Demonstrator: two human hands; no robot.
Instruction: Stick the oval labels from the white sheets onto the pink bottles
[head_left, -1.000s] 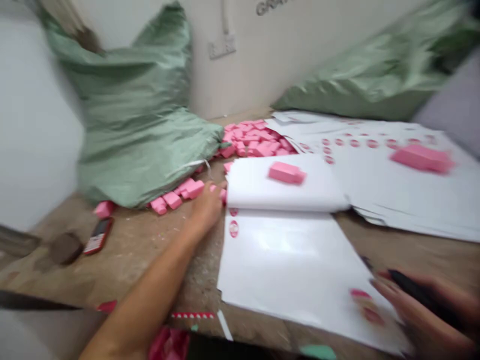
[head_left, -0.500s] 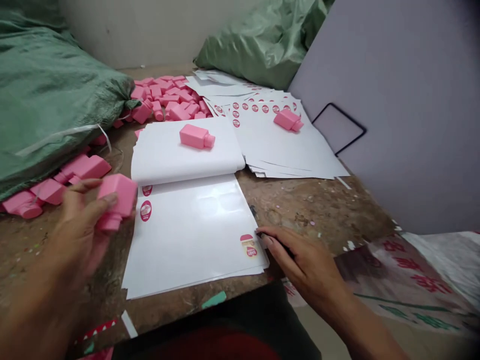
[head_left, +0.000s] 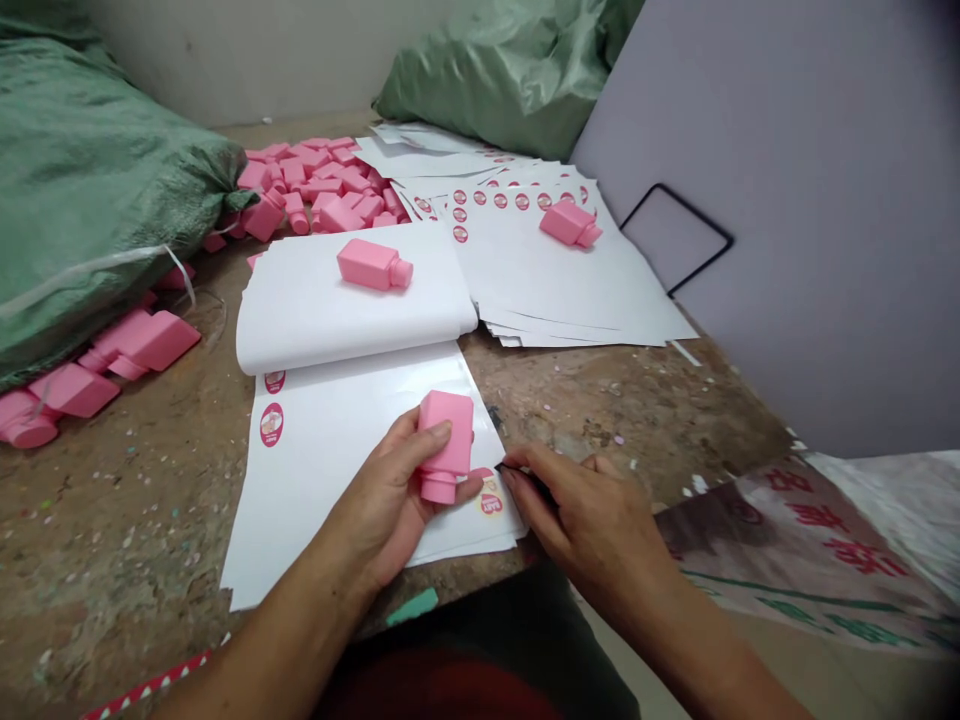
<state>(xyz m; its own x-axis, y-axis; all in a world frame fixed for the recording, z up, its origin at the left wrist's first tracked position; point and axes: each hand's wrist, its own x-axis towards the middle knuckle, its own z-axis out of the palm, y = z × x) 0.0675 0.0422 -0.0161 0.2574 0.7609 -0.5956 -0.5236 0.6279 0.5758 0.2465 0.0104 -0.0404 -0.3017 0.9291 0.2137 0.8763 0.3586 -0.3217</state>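
Note:
In my left hand [head_left: 394, 490] is a pink plastic bottle [head_left: 450, 432], gripped with its neck pointing toward me. It is just above the sticker sheet [head_left: 315, 520], beside a red and cream sticker [head_left: 492, 498]. My right hand [head_left: 589, 510] is at the sheet's right edge, fingers closed around a thin dark tool [head_left: 503, 467]. Only the tool's tip and part of its body show, so its kind is unclear. Oval red stickers [head_left: 271, 425] run along the sheet's left side. Its upper part lies under folded-back sheets [head_left: 300, 310], which bear another pink bottle [head_left: 373, 265].
Many pink bottles [head_left: 330, 185] are heaped at the back, and several lie beside the green sack [head_left: 97, 190] on the left. A second stack of sticker sheets [head_left: 555, 290] at the right carries a bottle [head_left: 568, 224]. Behind it stand another green sack [head_left: 495, 90] and a pale panel [head_left: 810, 200].
My left hand has brought the bottle rightward from the sheet's left edge to near the red and cream sticker. My right hand stays at the sheet's right edge with the dark tool.

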